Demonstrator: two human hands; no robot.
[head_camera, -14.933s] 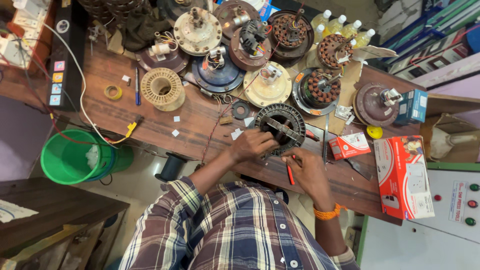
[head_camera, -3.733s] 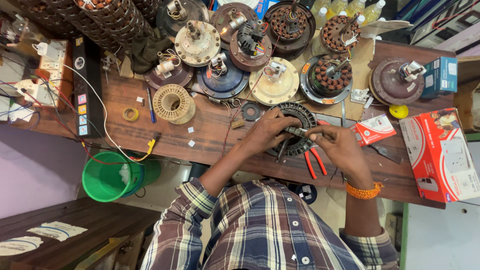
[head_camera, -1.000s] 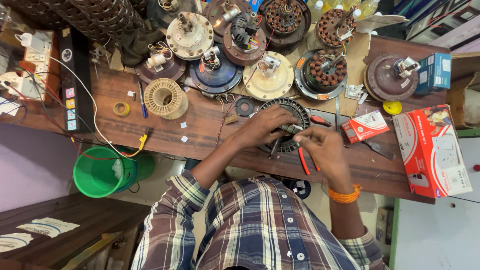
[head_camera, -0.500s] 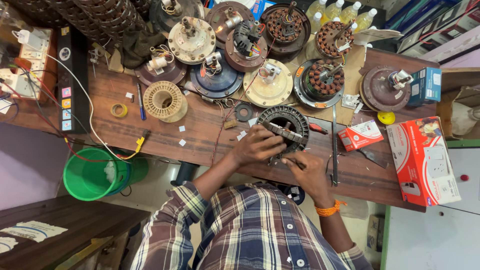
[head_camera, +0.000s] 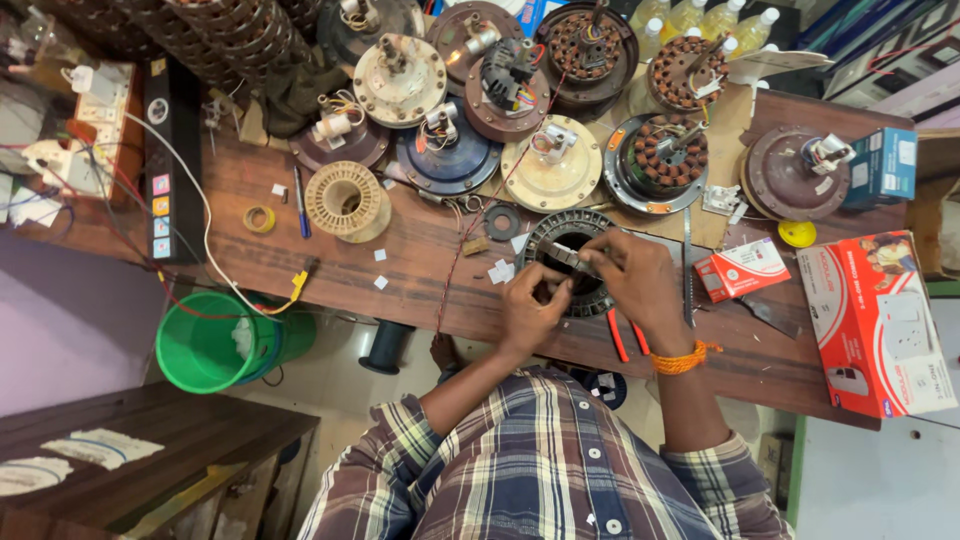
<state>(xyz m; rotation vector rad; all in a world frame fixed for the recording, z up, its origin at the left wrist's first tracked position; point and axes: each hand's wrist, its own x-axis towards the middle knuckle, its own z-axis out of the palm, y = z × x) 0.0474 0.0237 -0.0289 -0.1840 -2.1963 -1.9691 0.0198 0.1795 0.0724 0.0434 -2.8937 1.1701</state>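
A dark ring-shaped motor stator (head_camera: 560, 232) lies on the wooden workbench (head_camera: 400, 265) in front of me. My left hand (head_camera: 530, 305) rests on its near rim with fingers pinched at the ring. My right hand (head_camera: 640, 280), with an orange band at the wrist, holds a small strip-like piece (head_camera: 565, 254) over the middle of the stator. Red-handled pliers (head_camera: 625, 340) lie just under my right wrist.
Several fan motors and wound stators (head_camera: 545, 160) crowd the back of the bench. A pale ribbed bobbin (head_camera: 345, 200), a tape roll (head_camera: 259, 218), a small red box (head_camera: 742, 268) and a large red box (head_camera: 880, 320) lie around. A green bucket (head_camera: 215, 345) stands below.
Both hands have shifted on the stator: the right hand has come up over its middle with the small piece, and the left now pinches the near rim. The pliers lie on the bench.
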